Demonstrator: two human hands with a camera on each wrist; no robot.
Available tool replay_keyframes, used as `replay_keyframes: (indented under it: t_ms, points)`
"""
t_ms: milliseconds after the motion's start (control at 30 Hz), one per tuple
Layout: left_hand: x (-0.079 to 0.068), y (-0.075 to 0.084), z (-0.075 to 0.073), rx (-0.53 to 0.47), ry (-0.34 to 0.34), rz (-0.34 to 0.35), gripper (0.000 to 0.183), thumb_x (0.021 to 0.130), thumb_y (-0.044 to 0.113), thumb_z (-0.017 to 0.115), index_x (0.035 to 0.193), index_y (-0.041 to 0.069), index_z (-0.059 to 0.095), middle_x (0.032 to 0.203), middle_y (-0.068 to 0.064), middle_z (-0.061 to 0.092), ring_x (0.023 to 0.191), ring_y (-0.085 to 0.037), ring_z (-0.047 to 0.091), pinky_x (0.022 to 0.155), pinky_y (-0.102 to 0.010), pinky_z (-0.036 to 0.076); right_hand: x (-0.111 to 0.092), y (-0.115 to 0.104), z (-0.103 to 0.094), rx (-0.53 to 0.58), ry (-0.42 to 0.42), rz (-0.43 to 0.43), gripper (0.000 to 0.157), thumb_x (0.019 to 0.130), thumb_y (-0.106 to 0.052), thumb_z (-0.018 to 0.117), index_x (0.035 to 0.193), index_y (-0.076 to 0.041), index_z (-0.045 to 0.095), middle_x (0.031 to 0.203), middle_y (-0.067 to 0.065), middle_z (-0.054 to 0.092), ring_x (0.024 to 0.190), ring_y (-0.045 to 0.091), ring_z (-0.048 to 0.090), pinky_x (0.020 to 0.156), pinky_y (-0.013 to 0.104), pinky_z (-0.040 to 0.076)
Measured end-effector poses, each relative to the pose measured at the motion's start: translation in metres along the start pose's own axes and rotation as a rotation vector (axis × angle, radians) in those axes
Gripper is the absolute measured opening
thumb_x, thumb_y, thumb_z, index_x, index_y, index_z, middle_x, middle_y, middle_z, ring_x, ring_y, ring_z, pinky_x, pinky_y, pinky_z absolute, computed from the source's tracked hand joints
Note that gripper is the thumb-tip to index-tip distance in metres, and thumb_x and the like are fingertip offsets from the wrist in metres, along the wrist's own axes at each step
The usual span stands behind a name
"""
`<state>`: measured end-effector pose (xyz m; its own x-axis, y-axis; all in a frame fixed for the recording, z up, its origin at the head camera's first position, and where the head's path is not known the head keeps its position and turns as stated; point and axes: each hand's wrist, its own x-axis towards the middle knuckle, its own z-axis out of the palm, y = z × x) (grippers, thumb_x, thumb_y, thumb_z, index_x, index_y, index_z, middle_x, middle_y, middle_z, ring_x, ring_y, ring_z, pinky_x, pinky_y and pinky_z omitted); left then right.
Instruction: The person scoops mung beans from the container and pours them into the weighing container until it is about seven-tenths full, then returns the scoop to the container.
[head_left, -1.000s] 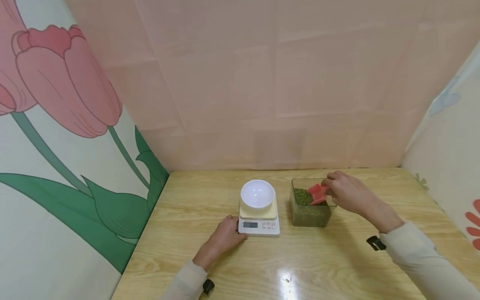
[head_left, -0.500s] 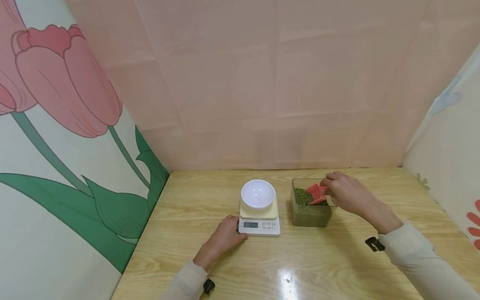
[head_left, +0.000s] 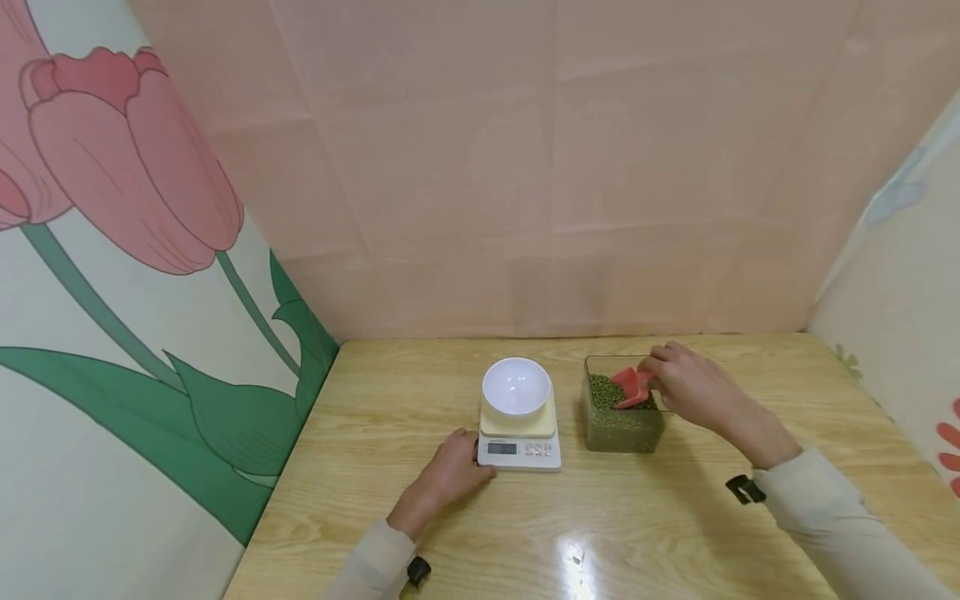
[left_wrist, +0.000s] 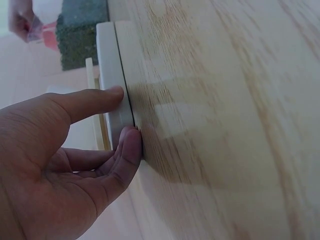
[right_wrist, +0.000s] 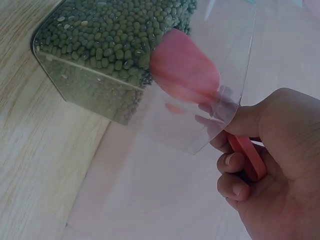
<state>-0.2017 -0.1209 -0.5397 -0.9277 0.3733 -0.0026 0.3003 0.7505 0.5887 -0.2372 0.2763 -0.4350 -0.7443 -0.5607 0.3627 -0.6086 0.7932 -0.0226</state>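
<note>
My right hand [head_left: 693,383] grips the handle of a red scoop [head_left: 632,387]. The scoop's blade dips into green mung beans [right_wrist: 120,42] inside a clear square container [head_left: 624,440]. Through the container's wall, the right wrist view shows the blade against the beans. At the lower left corner of a white kitchen scale [head_left: 519,463], my left hand [head_left: 450,471] holds on with thumb and curled fingers. The left wrist view shows the thumb on the edge of the scale [left_wrist: 111,67]. A white bowl [head_left: 516,387] sits on the scale's cream platform.
Scale and container stand side by side on a wooden table [head_left: 405,392], with a narrow gap between them. A pinkish sheet [head_left: 525,208] rises behind the table. Flower-patterned panels flank it on the left and right.
The scoop and my right hand have shifted very slightly left inside the container. My left hand stays at the scale's corner, and the bowl has not moved.
</note>
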Motion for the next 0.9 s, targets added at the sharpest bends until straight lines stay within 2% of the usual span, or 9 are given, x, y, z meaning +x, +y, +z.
replay_keyframes:
  t_ms: [567, 900]
  points:
    - [-0.002, 0.003, -0.001, -0.009, -0.005, -0.01, 0.041, 0.09, 0.019, 0.085, 0.128, 0.006, 0.074, 0.104, -0.003, 0.072, 0.087, -0.011, 0.052, 0.076, -0.028, 0.05, 0.0, -0.001, 0.008, 0.004, 0.001, 0.0, 0.021, 0.084, 0.01, 0.077, 0.102, 0.0, 0.077, 0.097, 0.011, 0.074, 0.09, 0.031, 0.067, 0.079, 0.049, 0.06]
    - [-0.002, 0.004, -0.001, -0.017, -0.009, -0.011, 0.042, 0.09, 0.018, 0.085, 0.129, 0.005, 0.073, 0.104, -0.004, 0.071, 0.086, -0.011, 0.051, 0.075, -0.027, 0.05, 0.001, -0.001, 0.014, -0.02, 0.032, -0.025, 0.022, 0.081, 0.012, 0.076, 0.099, -0.001, 0.076, 0.097, 0.013, 0.075, 0.09, 0.033, 0.067, 0.077, 0.049, 0.06]
